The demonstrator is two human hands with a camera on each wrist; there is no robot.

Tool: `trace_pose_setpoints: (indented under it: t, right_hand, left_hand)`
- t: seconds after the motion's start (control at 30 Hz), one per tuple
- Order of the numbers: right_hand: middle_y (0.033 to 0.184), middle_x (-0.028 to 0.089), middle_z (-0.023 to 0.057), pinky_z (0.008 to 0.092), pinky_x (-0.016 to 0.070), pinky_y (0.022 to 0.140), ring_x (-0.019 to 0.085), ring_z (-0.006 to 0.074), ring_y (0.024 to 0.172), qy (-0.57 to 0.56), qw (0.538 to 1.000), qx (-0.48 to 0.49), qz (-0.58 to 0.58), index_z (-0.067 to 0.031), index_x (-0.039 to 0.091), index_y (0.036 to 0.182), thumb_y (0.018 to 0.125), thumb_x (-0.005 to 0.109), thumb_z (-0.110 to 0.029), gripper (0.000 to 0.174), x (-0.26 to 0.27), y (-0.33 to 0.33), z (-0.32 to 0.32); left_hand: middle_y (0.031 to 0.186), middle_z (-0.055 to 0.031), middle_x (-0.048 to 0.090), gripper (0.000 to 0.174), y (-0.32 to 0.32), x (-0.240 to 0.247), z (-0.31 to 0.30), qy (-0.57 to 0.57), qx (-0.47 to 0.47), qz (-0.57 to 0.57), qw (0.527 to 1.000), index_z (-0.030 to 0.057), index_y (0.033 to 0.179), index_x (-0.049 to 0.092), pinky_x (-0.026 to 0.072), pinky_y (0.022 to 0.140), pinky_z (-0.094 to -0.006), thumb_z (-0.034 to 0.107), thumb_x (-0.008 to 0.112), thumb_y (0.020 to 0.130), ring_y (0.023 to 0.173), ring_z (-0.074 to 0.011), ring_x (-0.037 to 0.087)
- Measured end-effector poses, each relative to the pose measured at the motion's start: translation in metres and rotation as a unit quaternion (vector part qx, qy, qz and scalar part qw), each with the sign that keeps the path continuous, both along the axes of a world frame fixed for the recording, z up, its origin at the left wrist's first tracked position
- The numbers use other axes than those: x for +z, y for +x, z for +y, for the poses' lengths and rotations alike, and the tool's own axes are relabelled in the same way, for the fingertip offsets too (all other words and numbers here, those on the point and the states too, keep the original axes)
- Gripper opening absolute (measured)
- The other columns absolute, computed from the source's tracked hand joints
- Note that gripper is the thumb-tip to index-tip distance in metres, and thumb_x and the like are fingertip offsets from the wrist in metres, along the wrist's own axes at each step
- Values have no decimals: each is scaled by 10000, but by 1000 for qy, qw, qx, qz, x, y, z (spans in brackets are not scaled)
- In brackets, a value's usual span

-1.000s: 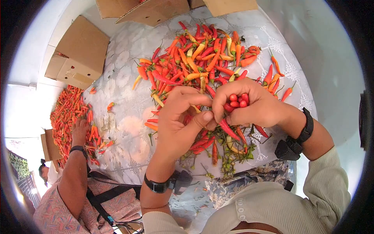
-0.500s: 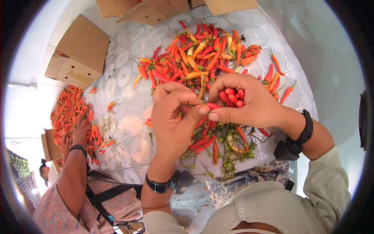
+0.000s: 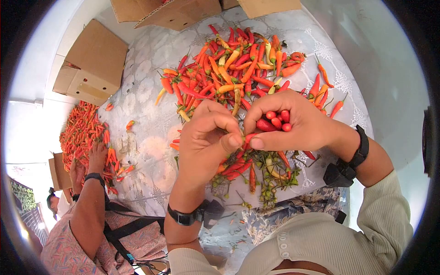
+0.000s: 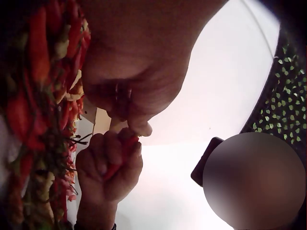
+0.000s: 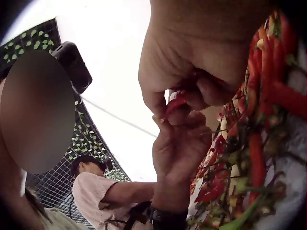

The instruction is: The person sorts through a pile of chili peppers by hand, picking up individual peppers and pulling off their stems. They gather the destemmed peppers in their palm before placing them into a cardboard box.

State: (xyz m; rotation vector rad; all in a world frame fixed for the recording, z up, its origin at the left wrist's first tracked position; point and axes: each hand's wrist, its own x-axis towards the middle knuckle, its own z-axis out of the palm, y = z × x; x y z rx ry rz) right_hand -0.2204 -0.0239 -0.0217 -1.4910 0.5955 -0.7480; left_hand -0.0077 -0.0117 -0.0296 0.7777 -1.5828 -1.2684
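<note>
Above the table my two hands meet at the fingertips. My right hand [image 3: 302,126] pinches a red chili pepper [image 3: 249,138] between thumb and forefinger, and several more red chilies [image 3: 277,122] lie gripped in its curled palm. The thumb and forefinger of my left hand [image 3: 199,149] pinch the stem end of that same chili. In the right wrist view the pinched chili [image 5: 175,104] shows red between the two hands. Beneath them lies a heap of green stems [image 3: 268,188] with a few chilies mixed in. Just beyond is a pile of red, orange and yellow chilies [image 3: 229,64].
A patterned cloth [image 3: 153,137] covers the table. Cardboard boxes [image 3: 94,59] stand at the back and left. Another person's hands [image 3: 96,158] work at a large chili pile [image 3: 80,133] on the left. A wall [image 3: 385,78] rises at the right.
The chili first points down under my hands, then lies sideways between my fingertips. My left fingers now pinch at its stem end. The other person's hands shift slightly at their pile.
</note>
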Motion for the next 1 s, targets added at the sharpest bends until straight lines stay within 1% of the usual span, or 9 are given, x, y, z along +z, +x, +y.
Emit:
trace_pose_setpoints:
  t: [0.1, 0.23, 0.3, 0.37, 0.53, 0.63, 0.73, 0.87, 1.0]
  right_hand:
    - [720, 574, -5, 191, 383, 525, 490, 33, 600, 47, 997, 26, -55, -22, 610, 891, 841, 684, -127, 137, -5, -1, -3]
    - [670, 585, 92, 211, 364, 345, 483, 106, 382, 206, 971, -41, -112, -29, 530, 984, 913, 577, -199, 190, -4, -2, -9]
    - [661, 582, 87, 204, 359, 342, 491, 101, 390, 251, 954, -68, -150, -27, 525, 1004, 913, 574, -185, 189, -1, -2, -12]
    - [632, 540, 53, 185, 319, 341, 455, 75, 396, 288, 937, -99, -172, -25, 521, 1053, 916, 569, -169, 205, 1, 0, -12]
    - [622, 462, -2, 184, 279, 357, 367, 46, 412, 274, 942, -80, -179, -28, 530, 1110, 908, 595, -178, 260, -14, -6, -19]
    - [641, 486, 2, 187, 309, 372, 396, 50, 422, 291, 936, -88, -177, -30, 532, 1124, 908, 597, -171, 266, -11, -4, -18]
    - [701, 560, 32, 196, 386, 401, 496, 77, 462, 311, 927, -104, -183, -26, 530, 1130, 920, 580, -158, 253, -6, -2, -17]
    - [822, 636, 71, 225, 486, 450, 619, 125, 570, 309, 922, -81, -220, -24, 523, 1137, 935, 552, -137, 233, -14, -2, -19]
    - [848, 633, 72, 239, 496, 454, 625, 125, 600, 319, 919, -113, -202, -30, 520, 1145, 934, 556, -120, 232, -7, 2, -16]
  left_hand:
    - [908, -34, 508, 237, 4, -2, 0, 26, -14, 71, 997, 51, 799, 636, 404, 721, -243, 247, 769, 787, 821, -119, 504]
    - [875, -52, 536, 325, 16, 13, 0, -46, -36, 95, 994, 53, 795, 636, 409, 681, -259, 362, 732, 819, 741, -133, 510]
    - [876, -54, 552, 326, 24, 17, -6, -77, -159, 110, 978, 48, 807, 644, 413, 679, -263, 366, 712, 835, 741, -136, 515]
    - [877, -56, 569, 311, 25, 16, -9, -103, -196, 101, 970, 40, 820, 651, 418, 681, -269, 346, 692, 856, 748, -141, 521]
    - [877, -83, 596, 136, 17, 18, 2, -70, 68, -42, 994, 19, 851, 657, 440, 718, -318, 153, 677, 847, 777, -210, 556]
    - [915, -119, 592, 114, 16, 23, -6, -196, 190, -352, 895, 19, 877, 657, 448, 778, -361, 24, 659, 762, 842, -285, 566]
    - [946, -139, 585, 211, 28, 15, -11, -166, 154, -475, 850, 28, 890, 657, 442, 831, -392, -28, 640, 687, 914, -333, 554]
    - [937, -139, 578, 256, 32, 12, -13, -162, 146, -483, 848, 22, 917, 644, 446, 833, -352, -53, 646, 672, 911, -301, 570]
    - [955, -139, 579, 245, 33, 8, -16, -144, 150, -479, 853, 21, 913, 647, 446, 839, -354, -42, 653, 677, 928, -302, 571]
